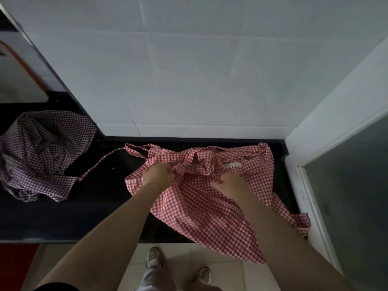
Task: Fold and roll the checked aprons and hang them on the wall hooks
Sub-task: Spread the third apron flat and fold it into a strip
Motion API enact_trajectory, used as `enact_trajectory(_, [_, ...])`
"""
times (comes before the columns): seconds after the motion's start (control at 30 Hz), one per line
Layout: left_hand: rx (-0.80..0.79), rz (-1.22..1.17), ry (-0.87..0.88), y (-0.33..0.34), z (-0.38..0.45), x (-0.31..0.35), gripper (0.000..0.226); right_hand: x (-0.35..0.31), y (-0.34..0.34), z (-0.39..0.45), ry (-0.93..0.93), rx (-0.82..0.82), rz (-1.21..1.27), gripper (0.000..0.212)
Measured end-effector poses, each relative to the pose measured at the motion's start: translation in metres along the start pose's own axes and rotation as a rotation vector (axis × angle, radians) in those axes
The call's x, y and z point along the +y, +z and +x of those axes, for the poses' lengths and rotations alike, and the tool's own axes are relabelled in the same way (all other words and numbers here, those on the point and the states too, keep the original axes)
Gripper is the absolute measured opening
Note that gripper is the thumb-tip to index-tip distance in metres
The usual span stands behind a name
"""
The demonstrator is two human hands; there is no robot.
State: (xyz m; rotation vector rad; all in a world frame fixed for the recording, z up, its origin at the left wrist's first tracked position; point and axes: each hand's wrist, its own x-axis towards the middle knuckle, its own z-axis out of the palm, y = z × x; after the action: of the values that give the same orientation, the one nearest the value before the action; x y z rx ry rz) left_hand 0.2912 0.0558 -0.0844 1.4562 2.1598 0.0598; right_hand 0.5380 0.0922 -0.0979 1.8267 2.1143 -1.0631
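A red-and-white checked apron (201,211) lies spread and crumpled on the black counter (100,198), its lower part hanging over the front edge. My left hand (158,174) grips a bunched fold near the apron's upper left. My right hand (228,183) pinches the cloth just right of the middle, below a white lace trim (232,165). The apron's straps (138,151) trail toward the wall. A second, purple-and-white checked apron (42,152) sits in a heap at the counter's left, one thin strap (98,164) running toward the red one.
A white tiled wall (189,70) rises behind the counter. A white door frame with dark glass (344,185) closes the right side. An orange-edged board (19,76) leans at the far left. My shoes (178,267) stand on pale floor tiles below.
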Motion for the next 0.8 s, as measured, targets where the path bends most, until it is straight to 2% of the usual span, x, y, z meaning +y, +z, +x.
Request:
enact_trajectory(0.07, [0.236,-0.251,-0.024,-0.002,-0.008,0.010,0.013,-0.004,0.005,-0.009,0.010,-0.218,0.001,0.050])
enact_trajectory(0.1, [0.329,-0.378,-0.047,-0.003,-0.011,0.015,0.011,-0.004,0.007,-0.010,0.010,-0.257,-0.069,0.047])
enact_trajectory(0.17, [0.455,-0.473,-0.102,-0.007,-0.013,0.021,0.007,-0.003,0.004,-0.012,0.014,-0.268,-0.185,0.017])
enact_trajectory(0.23, [0.492,-0.331,-0.105,-0.010,-0.013,0.023,0.027,-0.004,-0.008,-0.013,0.052,-0.268,-0.219,0.014])
enact_trajectory(0.3, [0.484,-0.105,-0.024,-0.016,-0.014,0.028,0.045,-0.008,-0.025,-0.019,0.071,-0.235,-0.196,0.027])
enact_trajectory(0.37, [0.412,0.020,0.124,-0.021,-0.017,0.043,0.040,-0.010,-0.036,-0.022,0.084,-0.190,-0.158,0.035])
enact_trajectory(0.47, [0.170,0.080,0.251,-0.012,-0.019,0.067,0.025,-0.007,-0.037,-0.032,0.106,-0.186,-0.143,0.043])
enact_trajectory(0.63, [-0.139,0.226,0.333,0.047,-0.024,0.082,0.035,0.017,0.009,-0.037,0.198,-0.252,-0.161,0.063])
enact_trajectory(0.77, [-0.264,0.189,0.351,0.082,-0.026,0.073,0.041,0.026,0.033,-0.036,0.144,-0.139,-0.148,0.040])
enact_trajectory(0.8, [-0.284,0.193,0.352,0.087,-0.026,0.073,0.043,0.028,0.037,-0.034,0.137,-0.083,-0.123,0.040])
